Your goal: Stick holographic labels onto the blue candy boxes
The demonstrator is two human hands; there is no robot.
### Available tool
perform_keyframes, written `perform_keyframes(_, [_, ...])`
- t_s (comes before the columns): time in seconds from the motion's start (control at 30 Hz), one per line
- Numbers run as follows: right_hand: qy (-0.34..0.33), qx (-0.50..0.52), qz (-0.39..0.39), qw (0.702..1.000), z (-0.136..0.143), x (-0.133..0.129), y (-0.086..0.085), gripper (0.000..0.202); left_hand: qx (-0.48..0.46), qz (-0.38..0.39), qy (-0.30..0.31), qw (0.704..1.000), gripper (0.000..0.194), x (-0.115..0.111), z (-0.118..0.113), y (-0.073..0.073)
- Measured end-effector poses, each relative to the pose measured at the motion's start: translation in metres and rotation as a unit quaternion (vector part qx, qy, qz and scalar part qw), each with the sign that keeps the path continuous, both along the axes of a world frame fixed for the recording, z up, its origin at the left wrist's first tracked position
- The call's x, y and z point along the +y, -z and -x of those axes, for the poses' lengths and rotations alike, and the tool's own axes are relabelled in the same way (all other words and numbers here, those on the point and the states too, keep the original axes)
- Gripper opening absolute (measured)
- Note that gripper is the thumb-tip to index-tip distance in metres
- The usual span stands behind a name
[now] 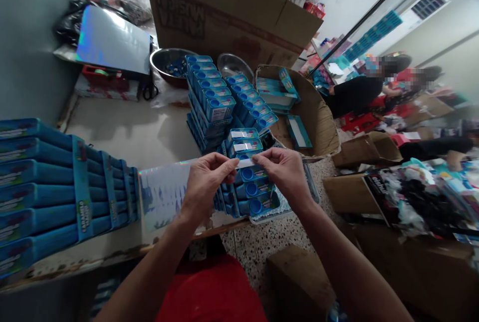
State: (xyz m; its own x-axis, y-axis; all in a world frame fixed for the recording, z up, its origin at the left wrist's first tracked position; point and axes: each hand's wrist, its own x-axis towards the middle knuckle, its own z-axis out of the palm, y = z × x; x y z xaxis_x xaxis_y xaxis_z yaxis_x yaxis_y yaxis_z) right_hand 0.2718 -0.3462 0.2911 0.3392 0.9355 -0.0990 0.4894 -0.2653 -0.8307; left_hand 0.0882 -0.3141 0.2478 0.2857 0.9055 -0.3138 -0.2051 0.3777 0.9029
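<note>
Between my two hands a small white sticker strip (pixel 246 163) is stretched over a row of blue boxes (pixel 257 189). My left hand (pixel 209 177) pinches its left end, and my right hand (pixel 280 167) pinches the other end. The boxes below have round blue circles on their ends. Just beyond the strip, two boxes (pixel 245 146) carry white strips across their ends. More stacked blue boxes (pixel 213 90) stand farther back. A sheet with silvery backing (pixel 164 194) lies on the table left of my left hand.
Tall stacks of blue boxes (pixel 37 187) fill the left side. Metal bowls (pixel 170 65) stand behind, before a large carton (pixel 232 22). An open cardboard box (pixel 314 112) sits at right. Black scissors (pixel 150 91) lie at the back left. People (pixel 359 92) work at the far right.
</note>
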Motion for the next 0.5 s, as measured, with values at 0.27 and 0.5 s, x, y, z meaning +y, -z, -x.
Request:
perform_keyframes(0.27, [-0.028, -0.064, 0.013, 0.997, -0.007, 0.013, 0.011, 0.025, 0.016, 0.017, 0.006, 1.0, 0.034, 0.015, -0.006, 0.015])
perform_keyframes(0.5, [0.026, -0.088, 0.099, 0.991, -0.03, 0.027, 0.021, 0.052, 0.064, 0.026, -0.017, 0.997, 0.043, 0.005, -0.016, 0.048])
